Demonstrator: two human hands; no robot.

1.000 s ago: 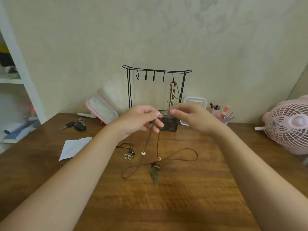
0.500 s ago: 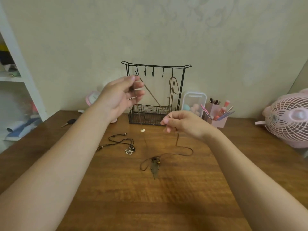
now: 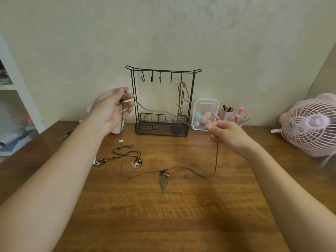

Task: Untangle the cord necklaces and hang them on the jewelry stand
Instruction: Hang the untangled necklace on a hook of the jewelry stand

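your left hand (image 3: 112,108) pinches one end of the brown cord necklace (image 3: 216,157) up beside the left post of the black wire jewelry stand (image 3: 163,71); your right hand (image 3: 227,133) pinches the other end low, right of the stand's basket. the cord sags to the wooden table (image 3: 181,215), its feather pendant (image 3: 163,182) lying flat in front of the stand. a black flower-charm necklace (image 3: 135,163) lies bunched left of it. another cord hangs from the stand's rightmost hook.

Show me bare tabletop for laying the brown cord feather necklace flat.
Free: the wooden table in front of the feather pendant, between both forearms. Crowded: the tangled black cord necklaces left of it, and the black wire jewelry stand behind.
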